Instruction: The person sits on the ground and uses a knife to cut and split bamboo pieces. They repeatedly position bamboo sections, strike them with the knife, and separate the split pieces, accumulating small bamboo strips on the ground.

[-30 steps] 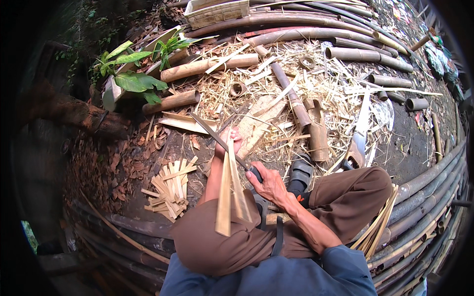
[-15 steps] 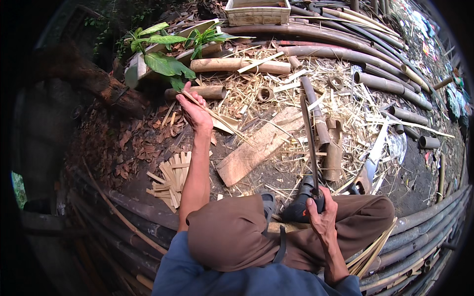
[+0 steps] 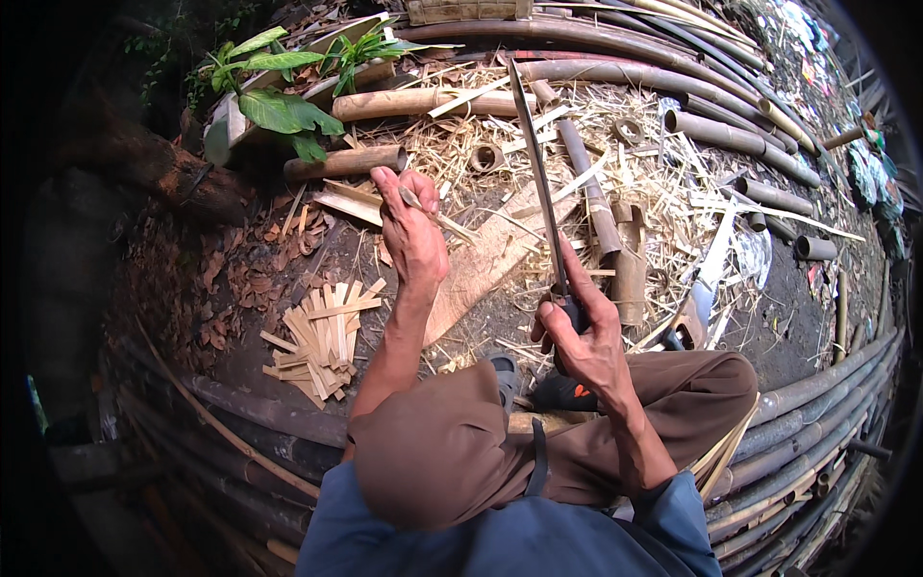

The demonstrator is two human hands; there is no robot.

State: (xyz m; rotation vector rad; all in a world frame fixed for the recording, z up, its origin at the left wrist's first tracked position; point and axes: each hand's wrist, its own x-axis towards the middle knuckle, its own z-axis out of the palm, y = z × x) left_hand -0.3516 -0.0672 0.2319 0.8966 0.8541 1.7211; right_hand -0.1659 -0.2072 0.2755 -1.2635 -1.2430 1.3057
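My left hand (image 3: pixel 415 240) is closed around a thin bamboo strip (image 3: pixel 456 228), whose far end reaches over a flat wooden board (image 3: pixel 471 288). In my right hand (image 3: pixel 588 341) is the dark handle of a machete, its long narrow blade (image 3: pixel 540 173) raised and pointing away from me, slightly to the left. The blade and the strip are apart. A heap of short split bamboo slats (image 3: pixel 327 332) lies on the ground beside my left forearm.
Shavings (image 3: pixel 663 183) cover the ground ahead. A handsaw (image 3: pixel 707 279) lies at the right, near bamboo tube pieces (image 3: pixel 630 279). Long bamboo poles (image 3: pixel 625 72) are stacked at the back and behind me on both sides. A leafy plant (image 3: pixel 274 111) stands at the far left.
My right hand has lifted the machete from near my knee, forward and to the left. My left hand has turned, closed more around the strip, and come slightly right. The view has shifted a little.
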